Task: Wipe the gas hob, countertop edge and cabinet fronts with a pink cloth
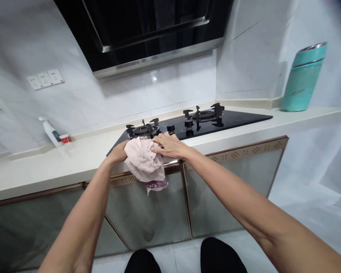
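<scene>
A pale pink towel (144,159) hangs bunched between my hands at the front edge of the counter, its purple printed end dangling lowest. My left hand (118,151) grips the towel's left side, the fingers partly hidden behind the cloth. On the other side my right hand (170,146) pinches the upper right of the towel. Just behind the cloth lies the black gas stove (230,120), with a left burner (143,130) and a right burner (205,115). Two black knobs stand between the burners, the nearer knob (189,126) to the right of my right hand.
A white spray bottle (51,132) and a red paper cup (65,139) stand at the counter's left. On the right end is a turquoise bin-like container (304,81). A black range hood (159,34) overhangs the stove. Glass-fronted cabinets (147,212) lie below the counter (82,163).
</scene>
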Motion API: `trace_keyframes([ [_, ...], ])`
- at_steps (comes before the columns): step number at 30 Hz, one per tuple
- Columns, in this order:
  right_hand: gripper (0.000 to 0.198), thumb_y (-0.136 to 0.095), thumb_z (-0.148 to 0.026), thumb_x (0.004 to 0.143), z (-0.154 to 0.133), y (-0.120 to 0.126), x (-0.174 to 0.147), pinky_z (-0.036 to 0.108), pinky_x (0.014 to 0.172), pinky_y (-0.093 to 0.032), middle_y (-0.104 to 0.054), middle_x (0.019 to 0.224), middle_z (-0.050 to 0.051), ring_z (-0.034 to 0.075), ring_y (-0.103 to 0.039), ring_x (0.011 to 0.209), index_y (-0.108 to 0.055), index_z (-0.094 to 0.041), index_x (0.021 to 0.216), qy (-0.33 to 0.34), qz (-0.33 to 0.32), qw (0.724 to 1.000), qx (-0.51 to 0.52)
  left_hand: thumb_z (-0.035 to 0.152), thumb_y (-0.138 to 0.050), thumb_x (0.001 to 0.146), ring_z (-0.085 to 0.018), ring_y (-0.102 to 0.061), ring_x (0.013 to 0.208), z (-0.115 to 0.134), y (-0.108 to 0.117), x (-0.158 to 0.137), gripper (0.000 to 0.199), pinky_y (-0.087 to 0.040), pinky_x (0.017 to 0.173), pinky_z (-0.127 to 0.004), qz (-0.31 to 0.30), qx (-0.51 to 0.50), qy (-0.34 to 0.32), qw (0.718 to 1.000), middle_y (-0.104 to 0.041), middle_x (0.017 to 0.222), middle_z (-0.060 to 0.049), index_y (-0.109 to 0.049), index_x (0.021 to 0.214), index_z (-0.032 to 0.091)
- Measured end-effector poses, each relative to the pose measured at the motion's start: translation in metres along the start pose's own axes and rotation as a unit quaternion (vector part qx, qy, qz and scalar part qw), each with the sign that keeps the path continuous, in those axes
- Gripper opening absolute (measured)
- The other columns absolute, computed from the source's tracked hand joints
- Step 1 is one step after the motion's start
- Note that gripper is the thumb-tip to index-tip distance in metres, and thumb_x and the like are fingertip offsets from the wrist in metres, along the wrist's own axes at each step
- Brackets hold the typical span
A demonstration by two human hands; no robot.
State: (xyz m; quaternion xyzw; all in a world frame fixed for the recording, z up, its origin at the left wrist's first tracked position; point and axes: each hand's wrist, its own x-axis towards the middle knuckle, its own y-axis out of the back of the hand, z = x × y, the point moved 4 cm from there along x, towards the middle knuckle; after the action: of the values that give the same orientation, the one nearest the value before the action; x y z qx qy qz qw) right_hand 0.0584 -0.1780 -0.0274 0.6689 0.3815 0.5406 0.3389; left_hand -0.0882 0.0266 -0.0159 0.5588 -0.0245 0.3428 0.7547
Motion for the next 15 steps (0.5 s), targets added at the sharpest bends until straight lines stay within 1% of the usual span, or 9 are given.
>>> trace_keyframes([
  [3,0.042,-0.044,-0.054,0.095,0.001,-0.004,0.004,0.051,0.099,-0.035,-0.058,0.125,0.01,0.03,-0.049,0.117,-0.058,-0.026,0.123,-0.011,-0.013,1.0,0.016,0.039,-0.057,0.077,-0.026,-0.064,0.114,-0.005,0.013,-0.006,0.056,-0.053,0.097,-0.038,0.094,-0.125,0.055,0.986,-0.069,0.128,-0.011,-0.061,0.128,0.016],
  [5,0.038,-0.045,-0.052,0.094,-0.001,-0.003,0.007,0.051,0.098,-0.036,-0.059,0.124,0.01,0.029,-0.05,0.115,-0.059,-0.026,0.119,-0.011,-0.01,1.0,0.021,0.034,-0.048,0.081,-0.023,-0.062,0.117,0.0,0.027,-0.012,0.053,-0.052,0.1,-0.038,0.182,-0.145,0.081,0.969,-0.066,0.13,-0.012,-0.058,0.129,0.015],
  [7,0.036,-0.047,-0.051,0.093,0.0,-0.001,0.01,0.051,0.097,-0.037,-0.06,0.122,0.009,0.03,-0.051,0.114,-0.061,-0.027,0.117,-0.014,-0.007,1.0,0.021,0.035,-0.044,0.085,-0.022,-0.057,0.125,0.019,0.035,-0.016,0.05,-0.047,0.108,-0.039,0.23,-0.13,0.046,0.964,-0.062,0.136,-0.012,-0.058,0.13,0.016],
  [8,0.037,-0.049,-0.052,0.093,0.002,0.0,0.011,0.051,0.096,-0.038,-0.061,0.121,0.008,0.03,-0.052,0.113,-0.062,-0.028,0.117,-0.013,-0.01,1.0,0.024,0.037,-0.045,0.087,-0.023,-0.054,0.129,0.032,0.035,-0.016,0.05,-0.044,0.11,-0.04,0.224,-0.112,0.01,0.968,-0.06,0.139,-0.011,-0.057,0.131,0.017],
  [9,0.037,-0.051,-0.053,0.092,0.005,0.002,0.011,0.05,0.096,-0.039,-0.062,0.12,0.008,0.03,-0.053,0.113,-0.063,-0.029,0.117,-0.004,-0.018,0.999,0.031,0.041,-0.048,0.088,-0.023,-0.052,0.131,0.047,0.031,-0.016,0.051,-0.043,0.112,-0.041,0.195,-0.087,-0.031,0.977,-0.059,0.14,-0.009,-0.057,0.132,0.019],
  [11,0.04,-0.052,-0.053,0.091,0.016,0.01,0.01,0.046,0.095,-0.042,-0.063,0.119,0.007,0.028,-0.055,0.112,-0.066,-0.029,0.12,0.024,-0.033,0.997,0.06,0.049,-0.058,0.084,-0.026,-0.051,0.131,0.076,0.013,-0.016,0.054,-0.043,0.111,-0.042,0.078,-0.012,-0.107,0.991,-0.058,0.141,-0.007,-0.06,0.132,0.024],
  [12,0.042,-0.052,-0.053,0.091,0.025,0.015,0.008,0.044,0.095,-0.043,-0.063,0.12,0.007,0.027,-0.056,0.112,-0.066,-0.029,0.122,0.031,-0.028,0.996,0.075,0.052,-0.062,0.082,-0.028,-0.052,0.13,0.087,0.002,-0.016,0.056,-0.043,0.109,-0.043,0.016,0.032,-0.131,0.991,-0.058,0.14,-0.007,-0.061,0.13,0.025],
  [13,0.043,-0.05,-0.051,0.092,0.036,0.021,0.005,0.042,0.096,-0.044,-0.063,0.123,0.008,0.026,-0.057,0.112,-0.066,-0.028,0.123,0.023,-0.013,0.996,0.081,0.055,-0.065,0.079,-0.03,-0.053,0.129,0.094,-0.009,-0.016,0.058,-0.044,0.107,-0.044,-0.036,0.074,-0.144,0.986,-0.059,0.139,-0.007,-0.062,0.13,0.026],
  [15,0.044,-0.044,-0.048,0.094,0.065,0.033,-0.003,0.044,0.1,-0.043,-0.06,0.13,0.011,0.027,-0.057,0.116,-0.066,-0.025,0.125,-0.047,0.03,0.997,0.051,0.061,-0.068,0.076,-0.033,-0.053,0.127,0.101,-0.022,-0.017,0.065,-0.045,0.105,-0.046,-0.087,0.144,-0.144,0.975,-0.059,0.137,-0.008,-0.062,0.131,0.027],
])
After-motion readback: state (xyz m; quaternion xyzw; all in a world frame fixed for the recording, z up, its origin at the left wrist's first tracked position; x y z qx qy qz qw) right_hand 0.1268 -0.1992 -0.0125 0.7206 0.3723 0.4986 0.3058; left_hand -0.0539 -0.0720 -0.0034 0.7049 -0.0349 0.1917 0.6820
